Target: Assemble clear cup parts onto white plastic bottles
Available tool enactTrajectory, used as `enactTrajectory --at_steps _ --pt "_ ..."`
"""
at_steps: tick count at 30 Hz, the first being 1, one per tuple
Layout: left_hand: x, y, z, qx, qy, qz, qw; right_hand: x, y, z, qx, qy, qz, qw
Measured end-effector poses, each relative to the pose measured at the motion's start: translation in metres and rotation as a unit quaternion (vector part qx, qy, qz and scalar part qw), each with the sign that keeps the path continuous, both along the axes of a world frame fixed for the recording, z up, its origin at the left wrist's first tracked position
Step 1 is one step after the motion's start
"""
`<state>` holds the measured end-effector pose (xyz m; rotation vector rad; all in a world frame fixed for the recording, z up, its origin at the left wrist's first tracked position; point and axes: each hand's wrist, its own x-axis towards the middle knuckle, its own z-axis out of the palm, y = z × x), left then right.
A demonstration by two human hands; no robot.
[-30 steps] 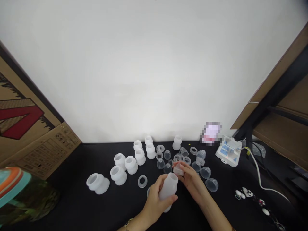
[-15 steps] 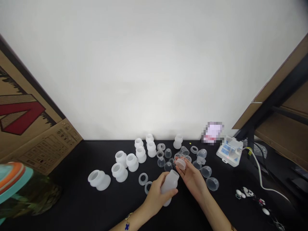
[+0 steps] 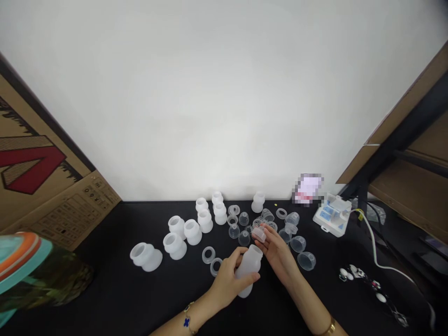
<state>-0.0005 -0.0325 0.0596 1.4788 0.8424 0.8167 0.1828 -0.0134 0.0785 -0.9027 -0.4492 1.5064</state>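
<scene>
A white wall (image 3: 224,93) is rising behind a black surface (image 3: 105,298), with a cardboard box (image 3: 52,186) leaning in on the left and a dark metal frame (image 3: 395,126) standing on the right. A teal-and-orange object (image 3: 21,266) is intruding at the lower left corner.

The left hand (image 3: 227,282) is gripping a frosted bottle (image 3: 248,270), its fingers (image 3: 238,254) clamped around the body. The bottle's long axis is running nearly upright in the view, leaning slightly so that its open end is pointing away from the person and toward the right hand (image 3: 276,252). That hand is pinching a small clear cap (image 3: 259,234), its fingers (image 3: 268,233) closed together on the rim. The cap is sitting just beyond the bottle's open end, near but not touching it, so the right hand is the nearer one to that opening.

Frosted waisted sleeves (image 3: 191,232) are standing in loose rows to the left and far side of the hands. Clear rings (image 3: 208,255) are lying just beside the left hand, and clear cups (image 3: 306,261) are scattered to the right. Further right, a white boxy device (image 3: 331,215) is trailing a white cable (image 3: 374,247), and a blurred patch is covering something behind it.
</scene>
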Motion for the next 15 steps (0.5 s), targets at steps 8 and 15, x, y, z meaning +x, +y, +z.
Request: enactTrajectory --at_steps 8,15 --pt "-0.0031 0.0077 0.0054 -0.008 -0.023 0.017 1.000 -0.0020 -0.0022 0.0023 0.033 -0.035 0.011 0.999" --pt "-0.0025 0.0067 0.0053 -0.002 -0.021 0.008 1.000 -0.0042 -0.0031 0.0031 0.051 -0.040 0.025 0.998"
